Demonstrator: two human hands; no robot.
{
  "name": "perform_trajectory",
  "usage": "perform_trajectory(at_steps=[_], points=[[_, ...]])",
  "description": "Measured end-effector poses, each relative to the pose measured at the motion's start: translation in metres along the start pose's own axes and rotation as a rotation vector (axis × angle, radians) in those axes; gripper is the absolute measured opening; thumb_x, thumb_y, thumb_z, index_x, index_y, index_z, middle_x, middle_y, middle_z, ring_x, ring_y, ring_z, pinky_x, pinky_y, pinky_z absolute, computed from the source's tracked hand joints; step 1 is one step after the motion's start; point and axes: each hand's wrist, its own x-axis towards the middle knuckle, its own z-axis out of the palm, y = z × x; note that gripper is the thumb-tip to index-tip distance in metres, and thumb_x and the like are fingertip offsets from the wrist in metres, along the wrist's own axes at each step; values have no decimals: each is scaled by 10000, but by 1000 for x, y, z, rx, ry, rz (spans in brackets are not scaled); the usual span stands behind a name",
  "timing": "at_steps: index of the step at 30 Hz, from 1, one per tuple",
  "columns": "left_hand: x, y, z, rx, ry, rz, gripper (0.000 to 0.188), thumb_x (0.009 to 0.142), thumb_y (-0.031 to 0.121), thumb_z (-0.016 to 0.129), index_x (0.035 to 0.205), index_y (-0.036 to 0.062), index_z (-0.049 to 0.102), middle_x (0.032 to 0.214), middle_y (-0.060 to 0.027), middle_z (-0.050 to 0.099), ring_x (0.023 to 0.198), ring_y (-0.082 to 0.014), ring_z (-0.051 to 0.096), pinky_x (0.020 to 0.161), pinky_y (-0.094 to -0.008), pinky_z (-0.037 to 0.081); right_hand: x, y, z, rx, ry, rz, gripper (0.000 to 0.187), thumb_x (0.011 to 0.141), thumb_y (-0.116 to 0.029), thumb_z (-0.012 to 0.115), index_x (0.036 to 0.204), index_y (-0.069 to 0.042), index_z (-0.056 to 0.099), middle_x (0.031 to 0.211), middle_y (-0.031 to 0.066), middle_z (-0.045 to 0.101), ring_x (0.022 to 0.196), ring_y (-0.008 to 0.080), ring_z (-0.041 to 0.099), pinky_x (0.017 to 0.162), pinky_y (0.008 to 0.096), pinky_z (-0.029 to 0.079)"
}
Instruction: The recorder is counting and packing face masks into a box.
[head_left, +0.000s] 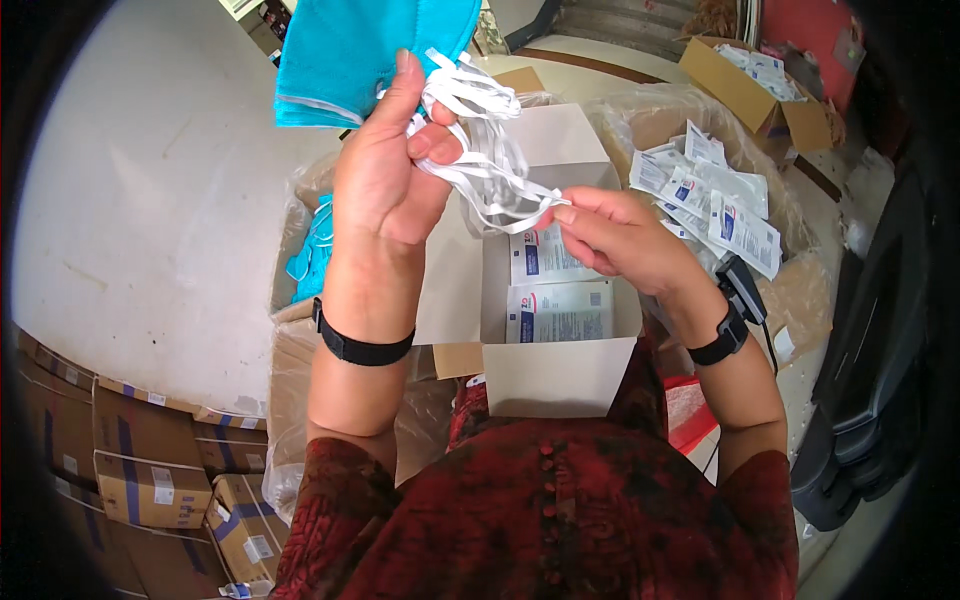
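My left hand (400, 165) is raised and closed around a stack of turquoise face masks (350, 60), its thumb lying along their face. From the masks hang white ear straps (485, 150), bunched in loose loops. Between thumb and forefinger, my right hand (620, 235) pinches the far end of these straps and draws them out toward the right. Below both hands stands an open white box (560, 375) with its flaps spread. Inside it lie flat white printed packets (560, 312), partly covered by the straps and my right hand.
At the right, a plastic-lined carton (805, 290) is heaped with white packets (745, 230). Another carton (745, 85) of packets sits behind. More turquoise masks (315, 250) fill a lined carton at the left. Taped brown cartons (150, 480) are stacked lower left; a black chair (860, 370) stands right.
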Motion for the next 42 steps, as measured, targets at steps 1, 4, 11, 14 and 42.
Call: perform_trajectory(at_steps=[1, 4, 11, 14, 42], points=[[1, -2, 2, -2, 21, -8, 205, 905, 272, 567, 948, 74, 540, 718, -14, 530, 514, -20, 376, 475, -155, 320, 2, 0, 2, 11, -21, -13, 277, 945, -275, 433, 1033, -62, 587, 558, -72, 393, 456, 7, 278, 415, 171, 212], [3, -4, 3, -4, 45, 1, 212, 903, 279, 569, 947, 74, 538, 720, -13, 527, 516, -21, 380, 480, -161, 331, 5, -3, 8, 11, -29, -43, 288, 948, -263, 423, 1092, -56, 563, 555, -68, 397, 450, 8, 267, 412, 174, 204], [5, -4, 10, -76, 46, -21, 214, 903, 278, 570, 955, 73, 537, 733, -25, 531, 525, -34, 392, 490, -168, 350, 9, -3, 8, 32, -63, -78, 303, 955, -320, 420, 972, -56, 567, 555, -59, 424, 480, 11, 324, 441, 174, 251], [6, -6, 11, -70, 26, -13, 220, 898, 279, 577, 954, 71, 536, 730, -28, 535, 527, -34, 395, 490, -170, 355, 8, -1, 9, 77, -66, -71, 283, 968, -308, 403, 907, -62, 526, 573, -34, 434, 432, 11, 280, 398, 165, 216], [6, -6, 1, -46, -55, -51, 253, 935, 288, 507, 939, 35, 526, 686, -36, 547, 489, -26, 376, 463, -156, 353, -6, 3, 7, 688, -374, -259, 314, 956, -261, 442, 1138, -7, 472, 574, 1, 428, 408, 29, 301, 376, 171, 239]])
